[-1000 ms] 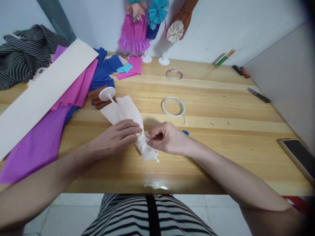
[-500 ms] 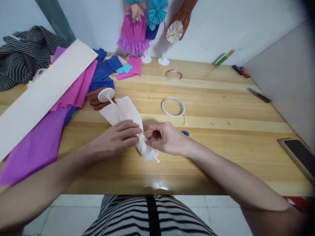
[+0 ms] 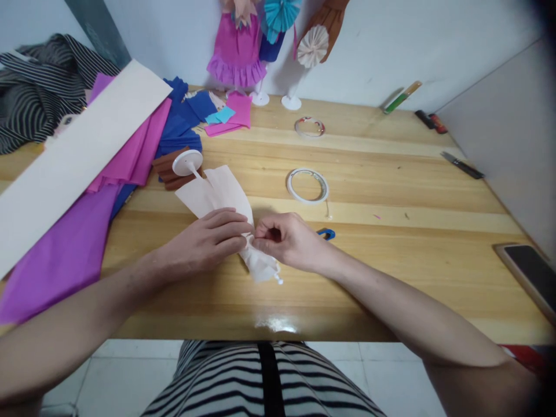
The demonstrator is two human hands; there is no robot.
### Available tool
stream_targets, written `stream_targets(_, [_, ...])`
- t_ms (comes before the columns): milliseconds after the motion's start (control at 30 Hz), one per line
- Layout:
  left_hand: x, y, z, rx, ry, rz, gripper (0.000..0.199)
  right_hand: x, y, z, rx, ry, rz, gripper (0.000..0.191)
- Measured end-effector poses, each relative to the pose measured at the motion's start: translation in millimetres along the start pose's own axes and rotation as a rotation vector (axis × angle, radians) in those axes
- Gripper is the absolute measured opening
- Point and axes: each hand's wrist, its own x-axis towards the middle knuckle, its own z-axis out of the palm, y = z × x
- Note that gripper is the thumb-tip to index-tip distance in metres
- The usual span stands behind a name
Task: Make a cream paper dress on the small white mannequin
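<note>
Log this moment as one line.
left hand: on cream paper | right hand: pinching its gathers | tape roll: on table, beyond hands

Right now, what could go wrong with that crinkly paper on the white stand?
The cream paper might tear where the right hand pinches its bunched part. The white stand lies on its side, so it could roll if the left hand lifts off. The blue thing beside the right hand might get bumped.

Two tape rolls, four round white stand bases, two pleated rosettes, one turquoise and one cream, one phone, one black-handled blade.
</note>
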Motion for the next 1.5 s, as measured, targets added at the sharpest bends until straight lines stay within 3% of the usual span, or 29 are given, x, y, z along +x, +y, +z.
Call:
stream_targets(233, [0.5, 0.3, 1.0, -0.026, 0.0, -0.014, 0.008, 1.4, -0.3, -4.7, 0.065, 0.0, -0.048, 0.019])
stream_targets(533, [-2.7, -0.7, 1.1, -0.033, -0.028, -0.017, 0.011, 5.9, 3.4, -4.5, -0.093, 0.031, -0.023, 0.013])
stream_targets(667, [-3.0, -1.1, 0.2, -0.017, -0.067, 0.004, 0.022, 7.8, 7.6, -2.2, -0.039, 0.036, 0.009, 0.012])
stream_targets(800, [-0.5, -0.2, 1.3, -0.008, -0.035, 0.009, 0.019, 7.7, 10.8, -3.6, 0.014, 0.064, 0.005, 0.01])
stream_targets(967, [0.3, 0.8, 1.9, -0.003, -0.024, -0.003, 0.017, 3.2, 4.5, -11.3, 0.113, 0.024, -0.11, 0.011])
stream_targets(1133, [0.8, 0.6, 1.0, -0.028, -0.016, 0.002, 0.017, 2.4, 2.5, -11.8, 0.009, -0.022, -0.236, 0.022])
stream_targets(1333, [1.7, 0.8, 1.3, 0.0, -0.018, 0.006, 0.015, 1.2, -0.1, -22.4, -0.016, 0.006, -0.25, 0.022])
stream_targets(1433, [0.8, 1.9, 1.0, 0.037, -0.03, 0.003, 0.016, -3.6, -5.7, -36.1, -0.15, 0.049, -0.206, 0.019])
stream_targets(1500, [0.2, 2.7, 0.6, 0.066, -0.043, 0.006, 0.016, -6.6, -7.0, -42.5, -0.28, 0.001, -0.161, 0.026])
